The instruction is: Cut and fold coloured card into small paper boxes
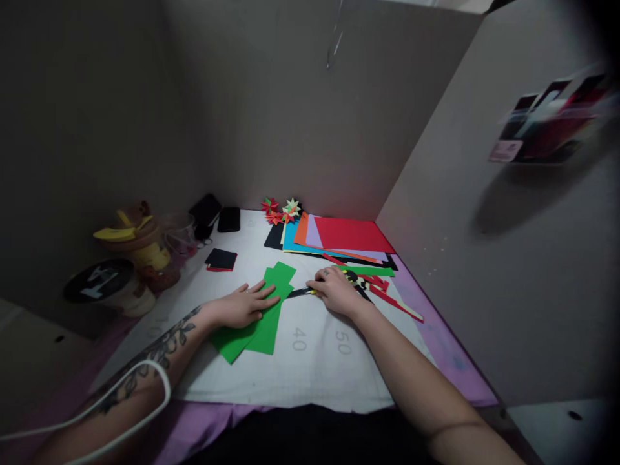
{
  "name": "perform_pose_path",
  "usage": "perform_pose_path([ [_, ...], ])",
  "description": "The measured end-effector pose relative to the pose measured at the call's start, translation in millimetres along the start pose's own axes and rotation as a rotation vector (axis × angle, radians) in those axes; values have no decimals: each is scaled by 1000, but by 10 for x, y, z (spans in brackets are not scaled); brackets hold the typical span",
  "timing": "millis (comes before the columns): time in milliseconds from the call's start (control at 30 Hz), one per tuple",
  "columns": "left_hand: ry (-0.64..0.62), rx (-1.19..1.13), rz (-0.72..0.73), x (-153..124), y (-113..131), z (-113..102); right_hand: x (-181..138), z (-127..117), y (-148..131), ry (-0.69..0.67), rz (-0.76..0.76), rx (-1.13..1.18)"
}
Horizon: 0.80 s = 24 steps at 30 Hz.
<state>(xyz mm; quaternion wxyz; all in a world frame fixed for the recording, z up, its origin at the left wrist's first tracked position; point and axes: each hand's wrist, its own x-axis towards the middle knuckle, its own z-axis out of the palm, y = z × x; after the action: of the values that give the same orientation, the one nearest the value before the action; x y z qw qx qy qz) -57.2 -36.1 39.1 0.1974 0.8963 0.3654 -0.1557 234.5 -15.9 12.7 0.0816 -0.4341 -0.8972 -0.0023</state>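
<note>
My left hand [245, 305] lies with its fingers spread on overlapping pieces of green paper [271, 332], pressing them to the white mat. To their right, my right hand [334, 289] is closed over a pair of scissors [299, 292] with black and yellow handles. The blades point left toward the edge of the green paper, and the fingers partly hide the middle of the scissors. Just beyond the right hand lie a green strip [372, 271] and several red and pale paper strips [400, 303].
Coloured sheets [356, 234] are stacked at the back, beside folded paper stars [281, 212]. Small dark paper squares [221, 259], a black phone-like object [229, 219], a clear cup [179, 232] and a black-lidded tub [104, 287] stand left. A white cable [167, 384] crosses my left forearm.
</note>
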Motion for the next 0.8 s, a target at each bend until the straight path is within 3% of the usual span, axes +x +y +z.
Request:
perform_pose_path([
  [333,-69,-12,111,6,-118,-26,8,-24,-105,-4,-19,-15],
  [800,-83,-45,120,14,-156,-62,-34,-25,-136,19,-32,-29],
])
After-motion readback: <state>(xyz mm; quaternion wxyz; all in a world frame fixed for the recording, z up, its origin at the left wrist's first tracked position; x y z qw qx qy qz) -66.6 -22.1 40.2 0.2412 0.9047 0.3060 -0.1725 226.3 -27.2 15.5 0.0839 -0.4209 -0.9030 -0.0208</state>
